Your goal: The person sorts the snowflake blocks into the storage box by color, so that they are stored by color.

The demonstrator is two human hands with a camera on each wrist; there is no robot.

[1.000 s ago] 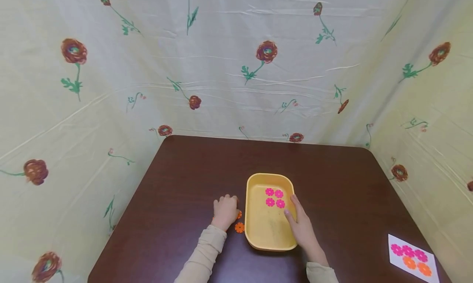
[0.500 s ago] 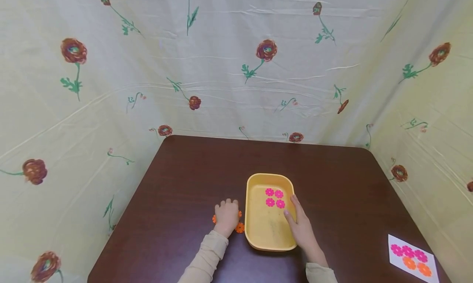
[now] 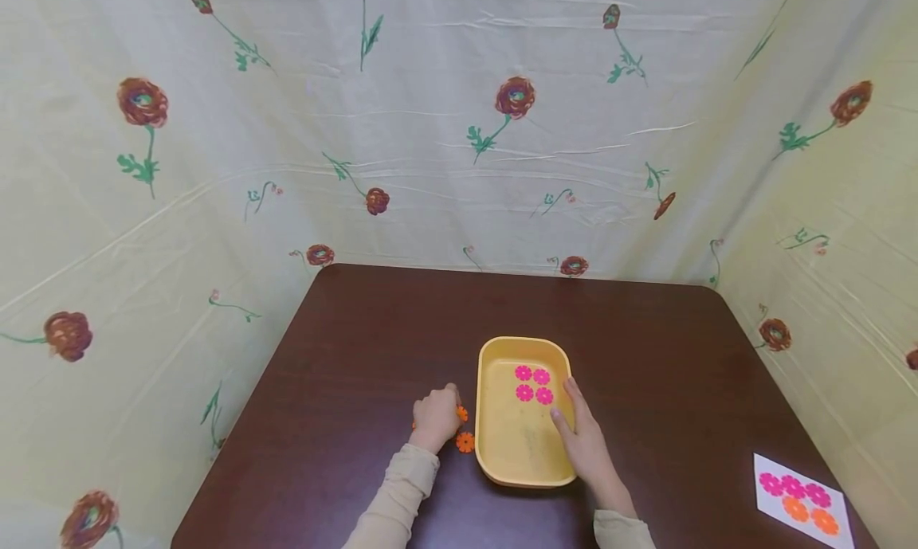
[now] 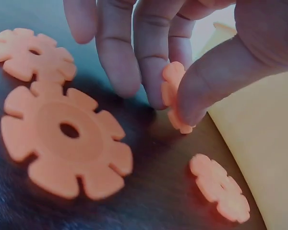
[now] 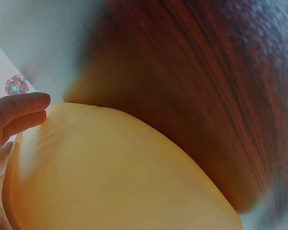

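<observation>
- Head view: my left hand [image 3: 436, 418] was lying flat over the orange pieces a second ago; now it has tipped up and bunched, with an orange flower disc [image 3: 462, 413] showing at its fingertips beside the yellow tray [image 3: 502, 461]. I read that as the pick just landing, one piece about to come off the surface [image 3: 344, 358].
- Same view: a second orange disc [image 3: 464, 442] lies flat just beside the tray's left wall. Four pink flower discs [image 3: 534, 383] sit in a square in the tray's far half. My right hand [image 3: 584, 441] hasn't budged, resting along the tray's right rim.
- Far right, a reference card [image 3: 802, 499] shows pink flowers over orange ones.
- Left wrist view: here's the grip. Thumb and middle finger pinch the small orange disc [image 4: 175, 96] on edge, tilted nearly upright, its low lobes close to the surface; whether they touch it I can't tell. The other fingers [image 4: 117, 52] are loosely curled and hold nothing.
- Three more orange discs lie flat: a big one [image 4: 67, 141] close to the lens, one behind it [image 4: 33, 53], one near the tray wall [image 4: 220, 187].
- Right wrist view: mostly blurred yellow tray wall [image 5: 115, 177]. My fingers [image 5: 19, 112] lie extended, close together, against the tray's rim, steadying, not clamped.
</observation>
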